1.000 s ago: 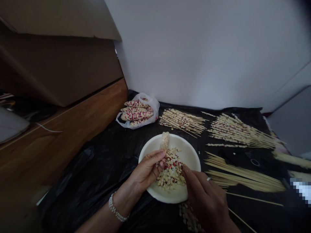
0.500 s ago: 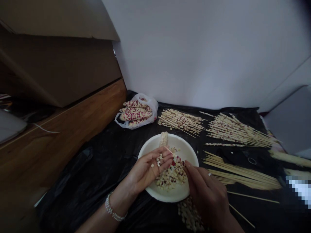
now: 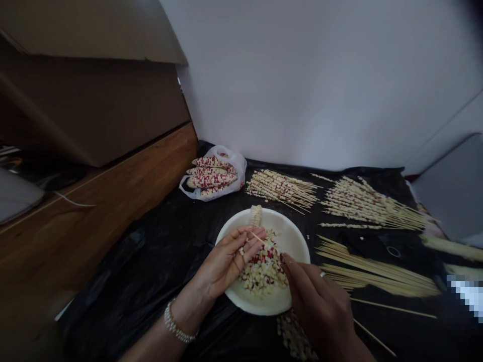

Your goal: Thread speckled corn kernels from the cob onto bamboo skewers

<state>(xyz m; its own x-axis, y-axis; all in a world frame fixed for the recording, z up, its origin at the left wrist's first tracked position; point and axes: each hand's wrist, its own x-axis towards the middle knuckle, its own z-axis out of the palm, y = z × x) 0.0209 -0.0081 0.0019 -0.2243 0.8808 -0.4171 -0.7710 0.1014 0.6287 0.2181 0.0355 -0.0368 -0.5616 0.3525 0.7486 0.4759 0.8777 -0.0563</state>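
Observation:
My left hand (image 3: 222, 261) is palm up over the white bowl (image 3: 298, 236), fingers curled and thumb bent in, with a few corn kernels (image 3: 242, 250) in it. My right hand (image 3: 320, 296) pinches a wooden skewer (image 3: 258, 237) at the bowl's right side. The skewer points up and left, its bare tip by my left fingertips; a few kernels seem threaded lower down. Loose pale and dark red kernels (image 3: 262, 281) lie in the bowl. A stripped corncob (image 3: 255, 215) leans at its far edge.
Speckled corn ears (image 3: 211, 180) sit in a plastic bag (image 3: 237, 163). Two piles of kernel-threaded skewers (image 3: 281, 187) (image 3: 354, 203) lie behind the bowl and to its right. Bare skewers (image 3: 377, 271) lie at right on black plastic sheeting (image 3: 158, 256). A cardboard box (image 3: 94, 105) stands left.
My left thumb and fingers have curled in over the kernels, where the palm was flatter before. The skewer's tip has shifted slightly left and down, and my right hand moved slightly left.

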